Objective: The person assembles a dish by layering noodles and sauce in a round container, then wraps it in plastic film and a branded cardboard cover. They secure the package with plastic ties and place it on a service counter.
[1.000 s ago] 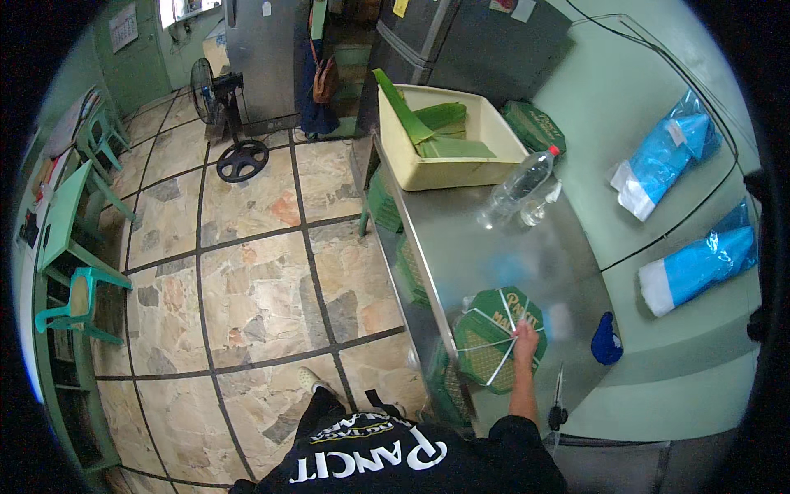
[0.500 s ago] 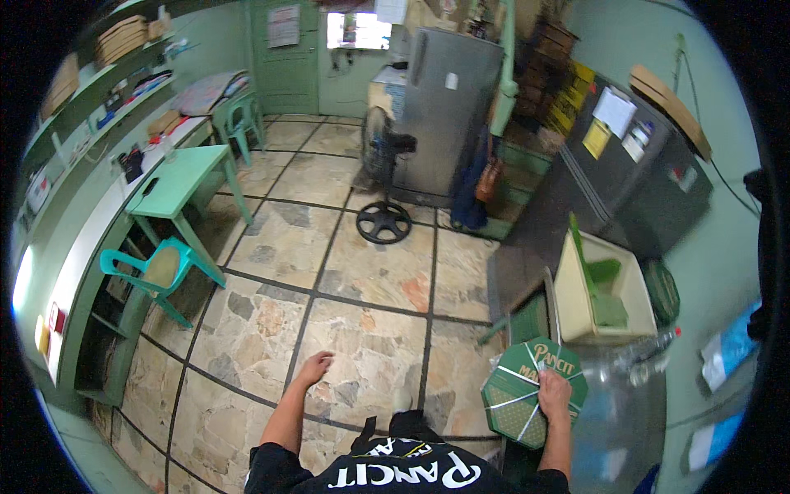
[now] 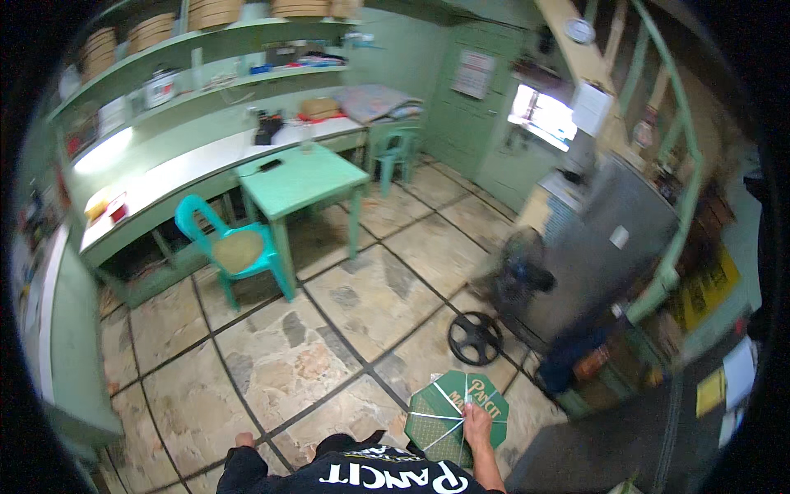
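My right hand [image 3: 476, 420] grips a flat green octagonal package [image 3: 455, 414] tied with white string, holding it where the strings cross, low in front of my body. My left hand [image 3: 243, 441] hangs at my side near the lower edge, fingers curled, holding nothing that I can see. My black shirt with white lettering fills the bottom of the view.
A stone-tiled floor spreads ahead. A turquoise plastic chair [image 3: 231, 247] stands beside a green table [image 3: 300, 179]. A long counter [image 3: 164, 177] with shelves above runs along the left wall. A standing fan [image 3: 514, 276] with a round base [image 3: 475, 337] stands before a grey refrigerator [image 3: 605, 247].
I have turned left, away from the metal table, into the room. The green package has come along in my right hand. My left hand has dropped lower toward my side.
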The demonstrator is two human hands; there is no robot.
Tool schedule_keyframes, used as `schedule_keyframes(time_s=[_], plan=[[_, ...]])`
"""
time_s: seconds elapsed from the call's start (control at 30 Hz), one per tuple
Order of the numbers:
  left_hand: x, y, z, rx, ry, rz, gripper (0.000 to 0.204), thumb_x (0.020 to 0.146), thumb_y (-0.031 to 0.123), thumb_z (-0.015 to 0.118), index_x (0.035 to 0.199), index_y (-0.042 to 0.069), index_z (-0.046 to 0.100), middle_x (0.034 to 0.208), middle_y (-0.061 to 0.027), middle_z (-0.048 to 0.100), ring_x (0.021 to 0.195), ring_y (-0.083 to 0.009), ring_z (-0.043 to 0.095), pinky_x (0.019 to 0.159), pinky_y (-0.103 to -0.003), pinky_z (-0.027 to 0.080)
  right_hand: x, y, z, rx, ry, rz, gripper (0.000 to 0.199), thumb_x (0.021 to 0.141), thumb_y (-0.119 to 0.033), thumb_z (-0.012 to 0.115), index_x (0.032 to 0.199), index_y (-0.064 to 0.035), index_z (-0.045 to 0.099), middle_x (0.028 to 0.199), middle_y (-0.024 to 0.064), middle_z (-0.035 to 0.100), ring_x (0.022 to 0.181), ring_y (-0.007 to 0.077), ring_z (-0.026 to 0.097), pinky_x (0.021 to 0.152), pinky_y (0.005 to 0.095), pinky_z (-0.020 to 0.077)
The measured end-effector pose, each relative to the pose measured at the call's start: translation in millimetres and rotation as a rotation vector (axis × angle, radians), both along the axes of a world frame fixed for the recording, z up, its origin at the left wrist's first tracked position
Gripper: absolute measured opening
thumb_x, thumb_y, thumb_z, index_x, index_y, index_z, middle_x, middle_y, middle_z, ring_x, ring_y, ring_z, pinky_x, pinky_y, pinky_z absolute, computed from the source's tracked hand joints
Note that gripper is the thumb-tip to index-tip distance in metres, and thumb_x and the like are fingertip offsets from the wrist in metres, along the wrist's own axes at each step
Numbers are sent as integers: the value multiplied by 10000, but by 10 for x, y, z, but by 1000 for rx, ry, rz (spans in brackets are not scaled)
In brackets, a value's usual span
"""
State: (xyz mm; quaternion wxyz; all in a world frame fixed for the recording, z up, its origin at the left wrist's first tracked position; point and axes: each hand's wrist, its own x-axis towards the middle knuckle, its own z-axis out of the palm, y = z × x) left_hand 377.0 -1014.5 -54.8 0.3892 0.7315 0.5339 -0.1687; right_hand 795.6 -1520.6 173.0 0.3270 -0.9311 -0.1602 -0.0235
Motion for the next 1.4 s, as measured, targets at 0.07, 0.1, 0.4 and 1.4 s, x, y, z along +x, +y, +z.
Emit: schedule_keyframes(time_s=[0.07,0.1,0.4,1.4], plan=[[-397,-236,-5,-93,171,35,267,922,265,455,862,41,588,682,-107,553,589,-247,578,466,-387,455,383,238,-16,33,46,-17,366,932,-275,446,724,-35,628,688,182,614,648,352,596,629,453,436],[-360,-316,-20,-223,134,351,269,922,270,457,864,43,590,687,-105,558,588,-244,578,465,-387,454,478,264,3,18,87,-113,368,931,-266,451,710,-34,632,672,177,613,631,331,598,621,440,433],[1748,-120,71,-460,-43,439,290,926,308,468,885,56,606,726,-87,603,581,-219,578,462,-383,448,2144,1492,101,84,80,53,382,926,-309,452,712,-47,632,686,190,607,675,377,596,650,469,438],[9679,1582,390,-495,34,-271,276,896,308,500,953,67,622,751,-76,640,640,-219,598,536,-398,459,7237,2004,719,145,-152,-406,400,933,-331,466,691,-44,603,618,140,574,594,307,579,582,397,434]])
